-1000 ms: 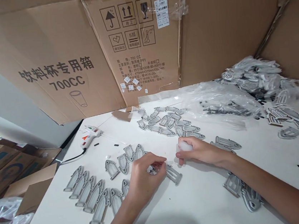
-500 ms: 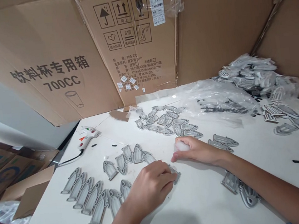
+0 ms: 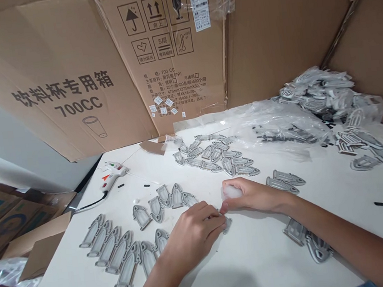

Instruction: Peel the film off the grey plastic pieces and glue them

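My left hand (image 3: 196,232) lies knuckles-up on the white table (image 3: 259,255) and covers a grey arch-shaped piece (image 3: 227,224), of which only one end shows. My right hand (image 3: 252,195) holds a small white fluffy wad (image 3: 230,192) and its fingertips touch my left hand's fingertips over that piece. A row of the same grey arch-shaped pieces (image 3: 116,252) lies to the left of my left hand. More of them (image 3: 163,202) sit just beyond it.
A white glue gun (image 3: 113,173) with a black cord lies at the table's left edge. A cluster of grey pieces (image 3: 217,156) lies farther back, clear plastic bags of them (image 3: 315,111) at the right. Cardboard box walls (image 3: 76,78) stand behind. Two grey pieces (image 3: 306,241) lie under my right forearm.
My left hand slid right and came down over the grey piece. My right hand moved left with the white wad until both sets of fingertips met.
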Demonstrator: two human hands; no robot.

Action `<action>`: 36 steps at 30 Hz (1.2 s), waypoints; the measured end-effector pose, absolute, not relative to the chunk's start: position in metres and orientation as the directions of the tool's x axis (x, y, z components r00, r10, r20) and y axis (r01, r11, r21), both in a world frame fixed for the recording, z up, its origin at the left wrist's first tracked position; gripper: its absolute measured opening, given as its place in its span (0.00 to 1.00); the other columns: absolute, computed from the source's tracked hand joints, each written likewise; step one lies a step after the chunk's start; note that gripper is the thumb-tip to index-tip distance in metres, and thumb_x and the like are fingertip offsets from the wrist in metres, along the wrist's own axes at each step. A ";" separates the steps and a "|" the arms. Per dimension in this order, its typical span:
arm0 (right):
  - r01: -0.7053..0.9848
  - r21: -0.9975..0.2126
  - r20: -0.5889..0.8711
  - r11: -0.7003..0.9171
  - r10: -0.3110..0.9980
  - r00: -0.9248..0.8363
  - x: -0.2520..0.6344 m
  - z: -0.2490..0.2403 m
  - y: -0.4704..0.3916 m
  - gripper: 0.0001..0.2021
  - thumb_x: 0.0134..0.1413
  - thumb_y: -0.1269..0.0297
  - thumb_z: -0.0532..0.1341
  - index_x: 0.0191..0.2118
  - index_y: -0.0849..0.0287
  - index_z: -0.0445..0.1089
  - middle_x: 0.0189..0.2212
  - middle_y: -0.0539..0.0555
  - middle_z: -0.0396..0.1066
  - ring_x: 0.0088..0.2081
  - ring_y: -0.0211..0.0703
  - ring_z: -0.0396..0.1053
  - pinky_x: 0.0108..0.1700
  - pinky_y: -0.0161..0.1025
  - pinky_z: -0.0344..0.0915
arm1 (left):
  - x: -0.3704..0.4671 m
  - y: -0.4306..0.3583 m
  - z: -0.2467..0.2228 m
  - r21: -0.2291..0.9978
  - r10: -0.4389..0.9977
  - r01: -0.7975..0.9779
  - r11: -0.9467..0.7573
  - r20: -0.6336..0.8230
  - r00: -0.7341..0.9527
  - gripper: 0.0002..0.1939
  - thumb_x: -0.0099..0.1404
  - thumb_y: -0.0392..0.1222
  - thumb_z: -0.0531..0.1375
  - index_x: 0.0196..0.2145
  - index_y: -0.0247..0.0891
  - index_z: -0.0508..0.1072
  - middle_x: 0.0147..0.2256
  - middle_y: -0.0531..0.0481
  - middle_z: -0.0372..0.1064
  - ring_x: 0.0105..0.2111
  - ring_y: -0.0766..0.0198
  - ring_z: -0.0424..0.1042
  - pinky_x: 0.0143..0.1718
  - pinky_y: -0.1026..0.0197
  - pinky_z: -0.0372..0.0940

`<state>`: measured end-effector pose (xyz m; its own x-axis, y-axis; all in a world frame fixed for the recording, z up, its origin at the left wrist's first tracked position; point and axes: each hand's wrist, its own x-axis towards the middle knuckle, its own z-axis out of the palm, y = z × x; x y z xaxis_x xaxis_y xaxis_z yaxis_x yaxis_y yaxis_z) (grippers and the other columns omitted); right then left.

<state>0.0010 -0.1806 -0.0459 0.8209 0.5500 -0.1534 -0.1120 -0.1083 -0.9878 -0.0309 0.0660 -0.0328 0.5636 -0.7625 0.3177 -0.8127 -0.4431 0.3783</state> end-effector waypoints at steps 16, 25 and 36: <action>-0.155 -0.981 -0.193 -0.116 0.551 0.811 0.000 -0.047 -0.182 0.19 0.56 0.50 0.77 0.34 0.56 0.70 0.27 0.45 0.66 0.28 0.41 0.61 0.30 0.34 0.54 | -0.031 0.068 -0.031 0.236 -0.812 -0.883 -0.406 0.351 0.467 0.09 0.74 0.36 0.60 0.34 0.38 0.74 0.35 0.52 0.77 0.34 0.63 0.74 0.34 0.57 0.65; -0.179 -0.975 -0.223 -0.132 0.557 0.800 0.000 -0.046 -0.180 0.21 0.55 0.46 0.77 0.35 0.56 0.71 0.26 0.45 0.68 0.26 0.41 0.61 0.28 0.35 0.53 | -0.032 0.069 -0.031 0.127 -0.837 -0.906 -0.405 0.348 0.423 0.09 0.77 0.42 0.60 0.38 0.38 0.75 0.37 0.49 0.76 0.36 0.62 0.75 0.35 0.59 0.66; 0.118 -0.905 0.171 -0.409 -0.097 0.980 0.026 -0.048 -0.212 0.22 0.62 0.39 0.66 0.35 0.53 0.64 0.34 0.51 0.74 0.36 0.53 0.69 0.35 0.40 0.61 | -0.032 0.067 -0.031 0.155 -0.827 -0.908 -0.388 0.377 0.418 0.12 0.75 0.39 0.60 0.31 0.38 0.73 0.31 0.49 0.70 0.32 0.62 0.69 0.32 0.59 0.63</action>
